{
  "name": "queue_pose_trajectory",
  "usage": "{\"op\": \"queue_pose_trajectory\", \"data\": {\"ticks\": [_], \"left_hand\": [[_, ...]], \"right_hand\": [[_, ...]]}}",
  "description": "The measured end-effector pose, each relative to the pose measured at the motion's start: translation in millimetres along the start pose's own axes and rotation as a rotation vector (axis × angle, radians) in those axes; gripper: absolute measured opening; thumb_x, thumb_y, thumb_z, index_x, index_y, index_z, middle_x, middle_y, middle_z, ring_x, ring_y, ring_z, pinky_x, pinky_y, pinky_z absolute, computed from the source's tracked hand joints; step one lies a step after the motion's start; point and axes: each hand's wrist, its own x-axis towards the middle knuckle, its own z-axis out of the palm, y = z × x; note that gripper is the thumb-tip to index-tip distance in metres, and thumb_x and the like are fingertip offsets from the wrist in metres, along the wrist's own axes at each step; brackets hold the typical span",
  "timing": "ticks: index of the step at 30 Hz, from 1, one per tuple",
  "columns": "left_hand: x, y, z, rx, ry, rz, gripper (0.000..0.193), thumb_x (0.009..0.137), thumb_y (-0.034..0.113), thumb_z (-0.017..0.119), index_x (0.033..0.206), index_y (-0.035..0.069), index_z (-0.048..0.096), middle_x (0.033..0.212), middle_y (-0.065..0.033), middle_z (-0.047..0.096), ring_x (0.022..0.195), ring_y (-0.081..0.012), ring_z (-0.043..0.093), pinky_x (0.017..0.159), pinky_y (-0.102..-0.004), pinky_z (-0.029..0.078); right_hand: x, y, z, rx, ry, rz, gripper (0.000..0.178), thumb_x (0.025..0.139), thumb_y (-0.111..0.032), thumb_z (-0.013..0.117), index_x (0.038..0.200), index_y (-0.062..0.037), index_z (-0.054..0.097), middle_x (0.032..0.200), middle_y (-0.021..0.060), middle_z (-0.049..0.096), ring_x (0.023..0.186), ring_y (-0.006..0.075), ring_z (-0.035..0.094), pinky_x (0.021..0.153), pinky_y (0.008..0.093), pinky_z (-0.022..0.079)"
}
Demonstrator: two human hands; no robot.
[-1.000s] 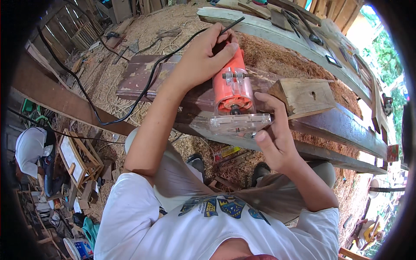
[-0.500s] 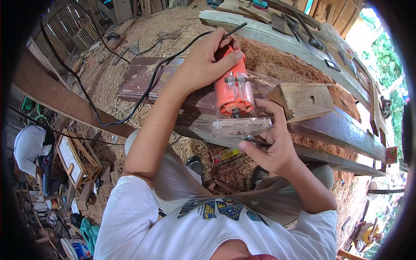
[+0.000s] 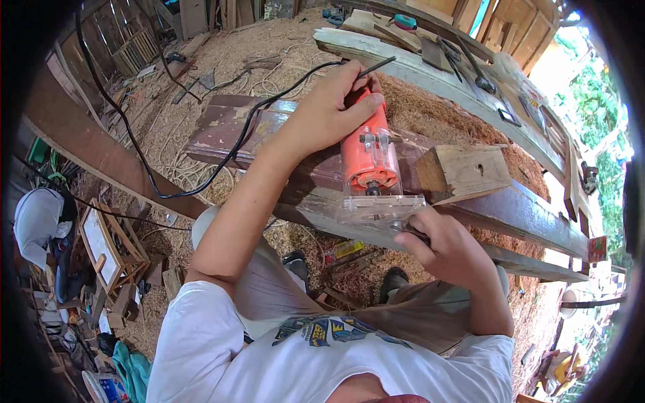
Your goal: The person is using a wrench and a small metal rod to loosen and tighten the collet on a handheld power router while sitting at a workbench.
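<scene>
An orange trim router [image 3: 369, 151] with a clear plastic base [image 3: 376, 209] lies on its side over a brown board, its base toward me. My left hand [image 3: 346, 101] is wrapped round the router's far end, where a black cord [image 3: 252, 124] lies nearby. Beside the clear base, my right hand [image 3: 447, 245] is closed, thumb and fingers pinching a small metal piece [image 3: 400, 226] by the bit opening. Fingers hide most of that piece, so its kind is unclear. A wooden block [image 3: 463, 173] stands just right of the router.
The brown board [image 3: 222, 124] runs under the router across a long timber [image 3: 517, 208]. Farther off, a pale plank [image 3: 430, 80] carries a hammer [image 3: 480, 70] and pliers [image 3: 451, 57]. Wood shavings cover the ground. A wooden frame [image 3: 111, 245] stands at the left.
My right hand has turned and drawn its fingers in from the side of the base, closing at the base's near right corner. The router shifts slightly right and down in view.
</scene>
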Motion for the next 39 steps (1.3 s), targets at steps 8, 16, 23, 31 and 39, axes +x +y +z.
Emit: {"op": "queue_pose_trajectory", "data": {"ticks": [8, 16, 23, 31, 39], "left_hand": [[1.4, 0.6, -0.7, 0.098, 0.010, 0.022, 0.034, 0.106, 0.023, 0.066, 0.128, -0.002, 0.057, 0.118, -0.0171, 0.067, 0.112, -0.0228, 0.067, 0.100, -0.0370, 0.052], [4.8, 16.6, 1.4, 0.006, 0.019, 0.046, 0.036, 0.105, 0.022, 0.066, 0.129, -0.002, 0.056, 0.117, -0.0177, 0.068, 0.110, -0.0256, 0.068, 0.098, -0.0380, 0.053], [6.6, 13.9, 0.6, 0.096, 0.033, 0.054, 0.037, 0.102, 0.026, 0.068, 0.123, -0.001, 0.057, 0.110, -0.0180, 0.066, 0.104, -0.0311, 0.065, 0.092, -0.0419, 0.051], [9.0, 4.9, 3.3, 0.139, 0.035, 0.063, 0.034, 0.101, 0.026, 0.066, 0.118, -0.001, 0.056, 0.108, -0.0186, 0.063, 0.100, -0.0344, 0.061, 0.091, -0.0434, 0.050], [9.1, 4.8, 5.6, 0.096, 0.063, 0.100, 0.031, 0.100, 0.023, 0.067, 0.117, -0.001, 0.056, 0.103, -0.0176, 0.061, 0.100, -0.0336, 0.060, 0.091, -0.0426, 0.049]], "right_hand": [[-21.8, -43.6, -51.7, 0.259, 0.124, 0.225, 0.013, 0.102, -0.003, 0.063, 0.114, 0.0008, 0.063, 0.079, 0.0146, 0.062, 0.072, 0.0384, 0.061, 0.070, 0.0392, 0.049], [34.6, -52.3, -57.1, -0.259, 0.351, 0.007, 0.013, 0.104, -0.012, 0.062, 0.112, -0.0018, 0.063, 0.085, 0.0202, 0.067, 0.079, 0.0409, 0.067, 0.073, 0.0467, 0.051], [65.4, -44.4, -48.3, -0.628, 0.447, -0.159, 0.010, 0.102, -0.014, 0.059, 0.106, -0.0051, 0.062, 0.093, 0.0219, 0.069, 0.089, 0.0443, 0.069, 0.076, 0.0540, 0.053], [58.4, -48.3, -53.2, -0.724, 0.383, -0.103, 0.013, 0.101, -0.021, 0.059, 0.103, -0.0077, 0.061, 0.083, 0.0195, 0.069, 0.081, 0.0437, 0.070, 0.070, 0.0561, 0.055], [52.0, -47.2, -52.9, -0.664, 0.316, -0.086, 0.015, 0.100, -0.014, 0.060, 0.097, 0.0004, 0.059, 0.083, 0.0267, 0.068, 0.083, 0.0477, 0.069, 0.076, 0.0570, 0.052]]}}
